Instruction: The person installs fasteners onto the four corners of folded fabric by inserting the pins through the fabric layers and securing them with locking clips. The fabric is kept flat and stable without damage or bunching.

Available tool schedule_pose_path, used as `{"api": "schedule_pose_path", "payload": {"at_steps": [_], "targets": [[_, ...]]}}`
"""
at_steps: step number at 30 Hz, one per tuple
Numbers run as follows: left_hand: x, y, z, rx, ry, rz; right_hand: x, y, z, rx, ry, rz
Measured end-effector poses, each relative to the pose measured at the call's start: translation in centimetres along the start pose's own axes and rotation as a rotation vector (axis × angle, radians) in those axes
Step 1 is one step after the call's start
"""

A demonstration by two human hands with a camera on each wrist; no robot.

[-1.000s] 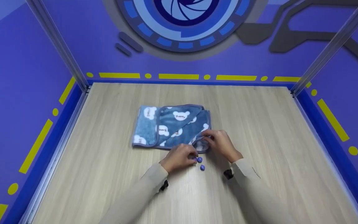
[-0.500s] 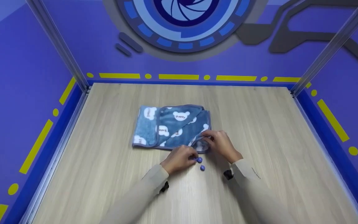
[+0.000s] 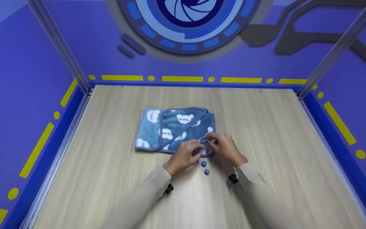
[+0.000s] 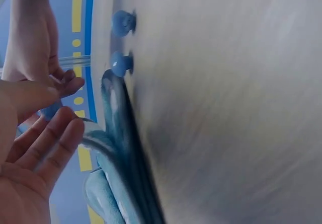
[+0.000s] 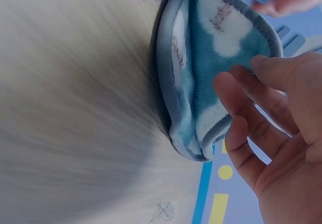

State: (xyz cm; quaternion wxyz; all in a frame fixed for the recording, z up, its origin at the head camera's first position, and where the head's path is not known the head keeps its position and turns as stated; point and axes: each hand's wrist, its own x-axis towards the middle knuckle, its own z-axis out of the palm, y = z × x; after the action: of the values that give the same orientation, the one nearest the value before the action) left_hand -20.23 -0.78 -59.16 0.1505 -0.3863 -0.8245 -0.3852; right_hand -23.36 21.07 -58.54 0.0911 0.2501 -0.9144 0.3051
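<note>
A folded blue fleece blanket [image 3: 148, 130] with white bear-head prints and a grey-blue edging lies mid-table. My left hand [image 3: 182, 157] pinches a small blue-purple mushroom-shaped quilt pin [image 4: 52, 110] between thumb and fingers, close to the blanket's near right corner. At that corner my right hand [image 3: 227, 149] pinches the lifted top layer by its edging; the right wrist view shows the layers parted. Two more such pins, a farther one [image 3: 204, 163] and a nearer one [image 3: 206, 171], stand on the wood just in front of the blanket.
The wooden table [image 3: 106, 178] is enclosed by a blue-purple back wall [image 3: 100, 63] and side walls with yellow marks. Metal posts [image 3: 59, 41] rise at the back corners.
My left hand has lifted a pin from beside the other two and moved it up to the blanket's corner. My right hand stays at the lifted edge.
</note>
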Motion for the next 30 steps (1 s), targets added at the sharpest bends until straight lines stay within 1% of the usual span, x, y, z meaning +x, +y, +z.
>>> {"api": "schedule_pose_path", "payload": {"at_steps": [3, 10, 14, 15, 18, 22, 26, 30], "targets": [[0.1, -0.2, -0.2, -0.010, 0.069, -0.032, -0.1, 0.0, 0.0, 0.000, 0.007, 0.007], [0.3, -0.6, -0.5, -0.096, 0.205, -0.140, -0.2, -0.3, 0.0, 0.015, -0.005, 0.061], [0.5, -0.7, -0.5, -0.092, 0.259, -0.189, -0.2, -0.5, 0.0, 0.016, -0.003, 0.067], [0.6, -0.7, -0.5, -0.087, 0.267, -0.203, -0.2, -0.5, 0.0, 0.015, -0.001, 0.066], [0.8, -0.7, -0.2, -0.114, 0.278, -0.263, -0.2, -0.5, 0.0, 0.016, 0.007, 0.062], [1.1, -0.7, 0.1, -0.212, 0.279, -0.340, -0.3, -0.6, 0.2, 0.020, 0.021, 0.051], [1.2, -0.6, 0.4, -0.280, 0.276, -0.399, -0.4, -0.6, 0.3, 0.015, 0.046, 0.031], [1.1, -0.6, 0.4, -0.369, 0.251, -0.473, -0.4, -0.7, 0.4, 0.039, 0.060, 0.017]]}}
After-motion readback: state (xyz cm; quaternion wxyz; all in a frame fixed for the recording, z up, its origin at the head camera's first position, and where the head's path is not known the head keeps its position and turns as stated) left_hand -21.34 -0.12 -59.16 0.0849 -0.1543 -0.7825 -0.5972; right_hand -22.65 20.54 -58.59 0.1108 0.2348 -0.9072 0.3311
